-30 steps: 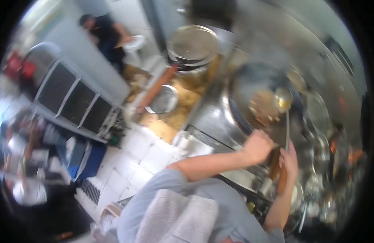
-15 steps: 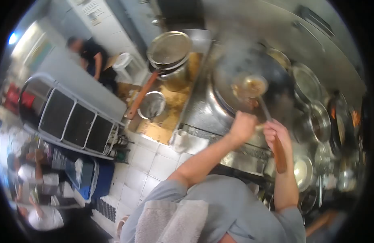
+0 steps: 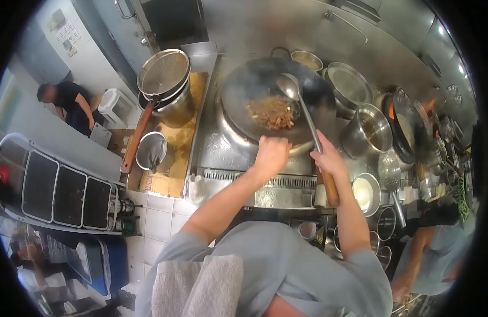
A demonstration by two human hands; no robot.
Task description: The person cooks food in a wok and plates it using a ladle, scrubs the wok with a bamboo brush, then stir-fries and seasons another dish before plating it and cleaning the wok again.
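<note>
A large dark wok [image 3: 238, 90] sits on the steel stove, with steam over it and browned food pieces [image 3: 273, 112] in its middle. My right hand [image 3: 330, 157] is wrapped round the long ladle [image 3: 309, 119] near its wooden handle. The ladle's bowl is over the far side of the wok, above the food. At the wok's near rim my left hand [image 3: 274, 153] is closed; what it grips, if anything, is hidden under the fingers.
A strainer [image 3: 163, 71] rests on a steel pot [image 3: 176, 108] at the left. Metal pots [image 3: 366, 131] and a bowl of white contents [image 3: 366, 194] are on the right. A person [image 3: 69, 103] is at the far left, another person's arm [image 3: 415, 259] at the lower right.
The view has shifted to the right. The ladle's bowl has moved off the food toward the wok's far side, and the food now lies together in the wok.
</note>
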